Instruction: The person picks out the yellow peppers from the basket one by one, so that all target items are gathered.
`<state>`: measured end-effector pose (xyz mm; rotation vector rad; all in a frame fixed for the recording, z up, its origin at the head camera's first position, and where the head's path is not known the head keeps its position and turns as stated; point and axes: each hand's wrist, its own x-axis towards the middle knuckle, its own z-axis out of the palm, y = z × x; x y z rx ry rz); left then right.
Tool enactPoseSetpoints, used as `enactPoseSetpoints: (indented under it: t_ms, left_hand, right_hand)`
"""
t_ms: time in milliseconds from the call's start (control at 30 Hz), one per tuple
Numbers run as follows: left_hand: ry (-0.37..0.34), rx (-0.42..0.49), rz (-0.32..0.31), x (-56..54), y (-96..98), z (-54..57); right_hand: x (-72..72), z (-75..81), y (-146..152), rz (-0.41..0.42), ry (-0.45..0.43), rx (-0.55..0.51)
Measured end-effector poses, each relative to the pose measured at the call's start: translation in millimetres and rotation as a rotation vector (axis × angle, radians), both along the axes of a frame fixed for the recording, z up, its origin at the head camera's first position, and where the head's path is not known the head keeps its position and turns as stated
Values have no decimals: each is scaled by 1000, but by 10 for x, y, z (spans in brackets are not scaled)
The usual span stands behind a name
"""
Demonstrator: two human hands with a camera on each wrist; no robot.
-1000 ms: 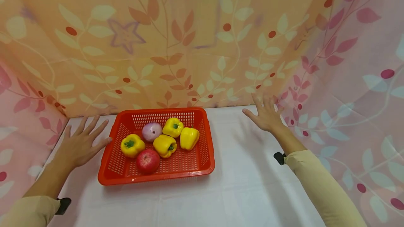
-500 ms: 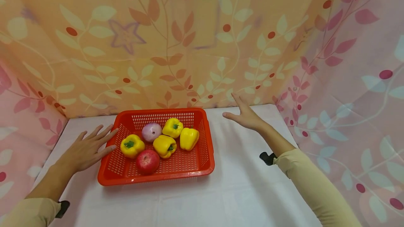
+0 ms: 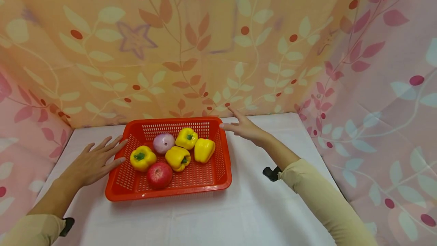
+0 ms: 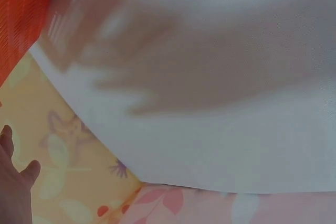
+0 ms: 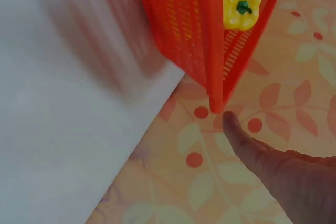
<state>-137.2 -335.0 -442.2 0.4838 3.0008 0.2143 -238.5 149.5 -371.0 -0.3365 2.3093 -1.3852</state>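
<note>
A red plastic basket (image 3: 205,179) with perforated walls stands on the white-covered table. Inside lie several yellow bell peppers (image 3: 204,150), a purple onion-like ball (image 3: 164,143) and a round red fruit (image 3: 159,175) that looks like a pomegranate. My left hand (image 3: 93,164) is spread flat at the basket's left side, its fingertips overlapping the rim in the head view. On the other side my right hand (image 3: 246,127) has its fingers extended, thumb tip right at the back right corner of the rim. Neither hand holds anything. In the right wrist view, the thumb (image 5: 244,140) points toward the basket corner.
A white cloth (image 3: 259,208) covers the table. Patterned curtains with leaves, one orange (image 3: 218,48) at the back and pink ones (image 3: 385,98) at the sides, hang close around it. A dark wrist mount (image 3: 271,174) sits under the right forearm.
My right hand has moved left across the table to the basket's right rim. The left hand has shifted slightly right, to the left rim, and then stayed. The basket and its contents have not moved.
</note>
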Motion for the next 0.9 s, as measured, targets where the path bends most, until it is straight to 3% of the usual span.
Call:
enactPoseSetpoints:
  t_ms: [433, 900]
  left_hand:
    - [-23, 2, 6, -14, -6, -20]
    - [-28, -2, 5, -17, -4, -17]
  right_hand:
    - [20, -97, -389, 42, -260, -148]
    - [-10, -300, -705, -121, -406, -132]
